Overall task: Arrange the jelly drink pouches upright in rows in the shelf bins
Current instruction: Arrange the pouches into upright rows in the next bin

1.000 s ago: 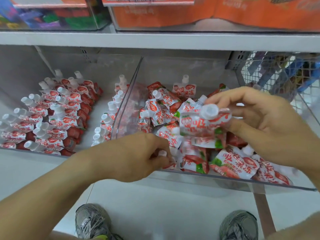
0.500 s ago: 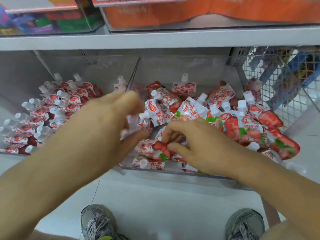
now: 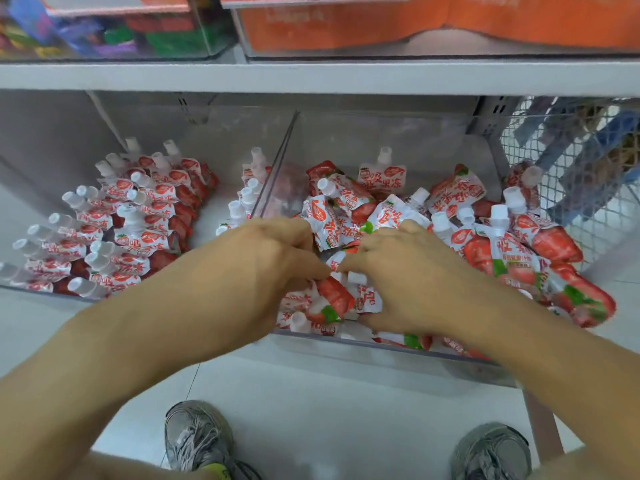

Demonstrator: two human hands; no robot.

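Two clear shelf bins stand side by side. The left bin (image 3: 41,289) holds red-and-white jelly pouches (image 3: 138,216) in rows, white caps up. In the right bin (image 3: 381,355) lies a loose heap of pouches (image 3: 450,209). Both my hands reach into the right bin's front left corner, close together. My left hand (image 3: 270,265) has its fingers curled down round a pouch, its fingertips hidden. My right hand (image 3: 408,282) grips a pouch whose white cap (image 3: 356,277) shows beside its fingers.
A clear divider wall (image 3: 277,168) separates the bins. A wire mesh basket (image 3: 571,161) stands right of them. The shelf board (image 3: 311,77) above carries orange packs (image 3: 346,22). My shoes (image 3: 197,441) stand on the white floor below.
My right hand has put down the pouch it held up and dropped into the heap. My left hand rose, then came down next to the right hand.
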